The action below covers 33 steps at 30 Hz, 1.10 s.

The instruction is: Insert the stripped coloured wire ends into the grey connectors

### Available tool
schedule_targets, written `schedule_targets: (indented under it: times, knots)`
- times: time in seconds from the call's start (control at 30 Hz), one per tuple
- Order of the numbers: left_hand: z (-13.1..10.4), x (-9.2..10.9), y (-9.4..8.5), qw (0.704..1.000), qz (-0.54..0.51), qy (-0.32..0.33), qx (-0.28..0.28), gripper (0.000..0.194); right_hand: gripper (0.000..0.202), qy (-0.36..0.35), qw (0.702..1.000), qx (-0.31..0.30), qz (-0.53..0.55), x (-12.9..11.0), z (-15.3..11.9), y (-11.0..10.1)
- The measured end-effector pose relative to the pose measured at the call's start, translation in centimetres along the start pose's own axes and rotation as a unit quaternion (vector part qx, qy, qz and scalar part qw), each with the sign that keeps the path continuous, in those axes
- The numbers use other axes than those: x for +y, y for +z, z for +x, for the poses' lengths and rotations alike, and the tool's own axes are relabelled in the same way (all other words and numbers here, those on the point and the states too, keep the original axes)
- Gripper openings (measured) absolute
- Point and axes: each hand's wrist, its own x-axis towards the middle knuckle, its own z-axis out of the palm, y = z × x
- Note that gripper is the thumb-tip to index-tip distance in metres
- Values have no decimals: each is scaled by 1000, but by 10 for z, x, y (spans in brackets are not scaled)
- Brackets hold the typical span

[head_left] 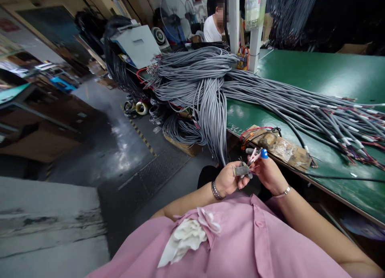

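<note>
In front of my chest both hands are close together over a cable end with thin coloured wires. My left hand pinches the wires, with grey coverings on its thumb and a fingertip. My right hand is closed at the same wires from the other side, a blue cover on its thumb. Between the hands sits a small pale pink piece; its kind is too small to make out. A taped brown block with red and black leads lies on the bench edge just beyond my right hand.
Grey cables are heaped across the green bench, some hanging over its front edge. Their stripped ends fan out at right. A white post rises from the bench. Behind are a fan and a seated person.
</note>
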Motion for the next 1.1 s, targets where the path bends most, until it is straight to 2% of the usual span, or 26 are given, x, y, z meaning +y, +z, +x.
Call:
schedule_targets:
  times: [0.1,0.3,0.73,0.93,1.1]
  knots:
    - [3,-1,-1,1000,-17,-18,-15,26,40,31,998,5,54,1,3,1]
    - [8,-6,-5,999,-20,-36,-19,23,38,24,993,36,109,1,5,5]
    - [3,-3,-1,999,-20,-34,12,28,40,22,996,44,78,5,6,2]
    - [4,-2,-3,998,-52,-22,0,22,37,12,995,34,94,4,6,3]
    - [4,-2,-2,998,-36,-45,11,22,41,17,996,39,83,3,5,5]
